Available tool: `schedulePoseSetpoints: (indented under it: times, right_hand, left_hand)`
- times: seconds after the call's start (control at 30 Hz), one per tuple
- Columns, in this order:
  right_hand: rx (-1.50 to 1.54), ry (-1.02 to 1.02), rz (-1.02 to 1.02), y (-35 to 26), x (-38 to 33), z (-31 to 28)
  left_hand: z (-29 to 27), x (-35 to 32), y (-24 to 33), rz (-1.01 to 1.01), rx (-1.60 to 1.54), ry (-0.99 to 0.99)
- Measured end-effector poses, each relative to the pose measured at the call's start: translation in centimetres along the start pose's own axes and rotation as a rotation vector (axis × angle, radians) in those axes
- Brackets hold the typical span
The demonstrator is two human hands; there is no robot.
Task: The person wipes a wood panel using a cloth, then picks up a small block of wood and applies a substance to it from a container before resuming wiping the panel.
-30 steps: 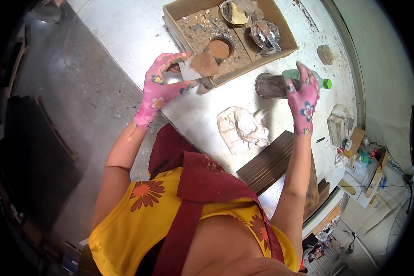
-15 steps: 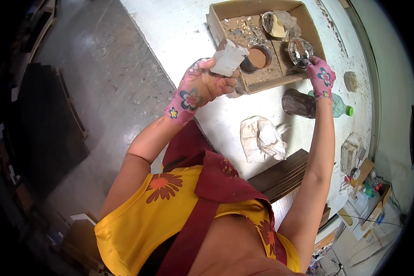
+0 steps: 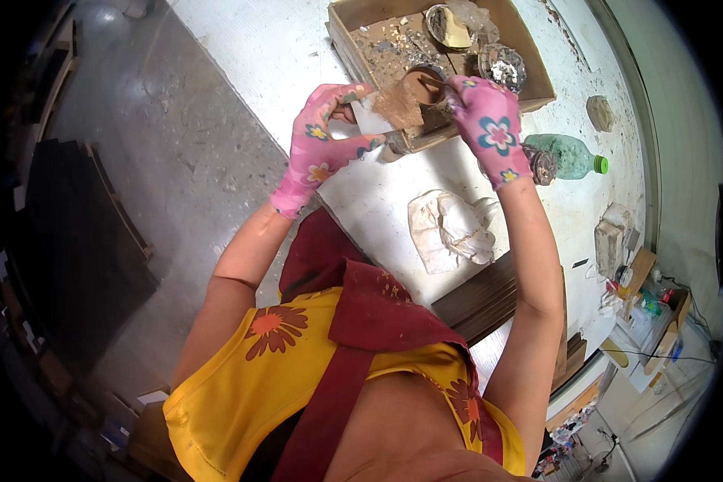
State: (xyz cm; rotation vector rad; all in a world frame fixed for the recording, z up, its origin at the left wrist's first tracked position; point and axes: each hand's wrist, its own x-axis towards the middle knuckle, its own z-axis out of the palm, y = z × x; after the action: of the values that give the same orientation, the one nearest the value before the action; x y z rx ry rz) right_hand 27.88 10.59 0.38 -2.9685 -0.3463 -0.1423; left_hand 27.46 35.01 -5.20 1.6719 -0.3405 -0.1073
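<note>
My left hand (image 3: pixel 321 145), in a pink flowered glove, holds a flat whitish plate (image 3: pixel 371 115) beside the near left corner of a cardboard tray. Brown paste-like material (image 3: pixel 399 107) covers the plate's far right part. My right hand (image 3: pixel 488 116), gloved alike, is closed on a thin flat-bladed tool (image 3: pixel 436 82); its handle is hidden in the fingers. The tool's brown blade reaches over a round can of brown paste (image 3: pixel 418 78), which stands in the tray. The plate partly covers this can.
The cardboard tray (image 3: pixel 538 103) has crumbs, an open tin (image 3: pixel 440 26) and a shiny messy tin (image 3: pixel 502 68). A green-capped bottle (image 3: pixel 566 157), a dark-stained container (image 3: pixel 541 165) and a crumpled white cloth (image 3: pixel 450 231) lie on the white table (image 3: pixel 369 205). Dark boards (image 3: pixel 482 301) lie nearer me.
My right hand has moved left from the shiny tin to the paste can with the tool. My left hand has turned over, tilting the plate so that its brown-covered part shows.
</note>
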Motion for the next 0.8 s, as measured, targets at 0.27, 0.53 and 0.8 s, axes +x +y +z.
schedulePoseSetpoints:
  times: [0.27,0.53,0.8]
  right_hand:
    - [0.310,-0.236,0.311,-1.5,2.3,-0.1]
    - [-0.088,-0.186,0.130,-1.0,1.8,1.0]
    - [0.599,-0.100,0.633,1.0,-0.1,2.1]
  left_hand:
    - [-0.2,-0.9,-0.7,0.011,0.051,-0.015]
    - [-0.2,-1.1,-0.7,-0.013,0.029,-0.004]
    - [-0.2,-0.1,-0.1,0.068,0.124,0.028]
